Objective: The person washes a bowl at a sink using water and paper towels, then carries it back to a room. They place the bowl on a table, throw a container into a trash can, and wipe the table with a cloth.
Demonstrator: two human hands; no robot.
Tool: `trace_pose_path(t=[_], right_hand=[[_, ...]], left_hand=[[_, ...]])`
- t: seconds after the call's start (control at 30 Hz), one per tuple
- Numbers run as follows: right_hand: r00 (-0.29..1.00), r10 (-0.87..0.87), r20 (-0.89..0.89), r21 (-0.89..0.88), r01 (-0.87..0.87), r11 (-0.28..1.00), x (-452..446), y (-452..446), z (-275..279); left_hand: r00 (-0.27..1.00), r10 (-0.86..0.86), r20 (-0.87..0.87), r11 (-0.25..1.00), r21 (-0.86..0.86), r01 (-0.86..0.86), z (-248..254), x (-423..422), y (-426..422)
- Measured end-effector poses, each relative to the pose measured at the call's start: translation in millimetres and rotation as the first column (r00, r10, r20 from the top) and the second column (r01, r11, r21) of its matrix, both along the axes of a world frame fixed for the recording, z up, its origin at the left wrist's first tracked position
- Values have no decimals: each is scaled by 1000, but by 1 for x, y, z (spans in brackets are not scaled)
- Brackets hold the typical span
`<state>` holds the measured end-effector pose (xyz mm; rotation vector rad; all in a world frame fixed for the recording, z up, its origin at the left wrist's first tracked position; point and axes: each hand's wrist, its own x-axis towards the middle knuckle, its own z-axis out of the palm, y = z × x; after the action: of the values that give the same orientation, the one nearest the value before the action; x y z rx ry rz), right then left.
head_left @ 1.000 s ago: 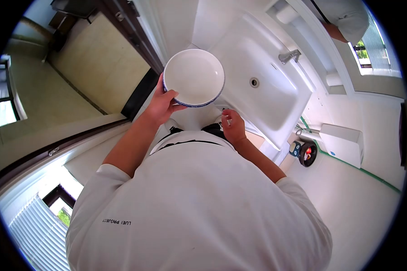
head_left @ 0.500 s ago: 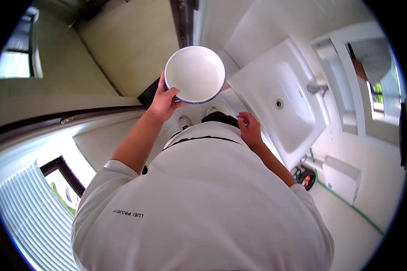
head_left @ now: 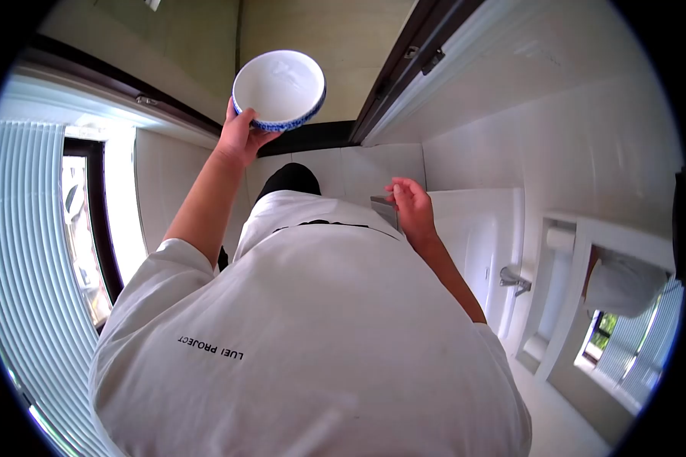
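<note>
A round bowl (head_left: 280,87), white inside with a blue patterned outer side, is held out at the upper middle of the head view. My left hand (head_left: 242,139) grips it at its lower left, thumb over the rim and fingers underneath. The bowl tilts so that its inside faces the camera. My right hand (head_left: 412,204) is raised to the right of my body, in front of the near edge of the white sink. Its fingers are partly curled, with gaps between them, and nothing shows in it.
Ahead is a doorway with a dark frame (head_left: 385,76) and a dark sill (head_left: 309,139). The white sink (head_left: 465,228) with a metal faucet (head_left: 515,280) is on the right, beside a mirror (head_left: 625,305). Window blinds (head_left: 23,228) are at the left.
The view has turned left toward the doorway, and the sink has shifted right and lower. The bowl, still in my left hand, now sits higher and further left, showing more of its blue side.
</note>
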<state>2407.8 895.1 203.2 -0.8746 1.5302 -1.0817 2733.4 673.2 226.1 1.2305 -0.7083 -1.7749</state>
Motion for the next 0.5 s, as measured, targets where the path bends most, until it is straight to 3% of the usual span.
trace_pose_path(t=[0.17,0.3,0.37,0.5], right_hand=[[996,38,85,104,-47,993,-6,-37,16],[996,38,82,204,-55,977,-6,-76,-3],[999,34,9,247,-35,968,-7,-106,-27],[974,41,-224,160,-4,987,-7,-171,-62]], left_hand=[[989,131,-70,991,40,-128,-12,4,-36],[973,161,-163,987,28,-159,-32,6,-93],[986,107,-126,994,-23,-111,-36,0,-138],[980,85,-178,994,-53,-96,-56,-11,-226]])
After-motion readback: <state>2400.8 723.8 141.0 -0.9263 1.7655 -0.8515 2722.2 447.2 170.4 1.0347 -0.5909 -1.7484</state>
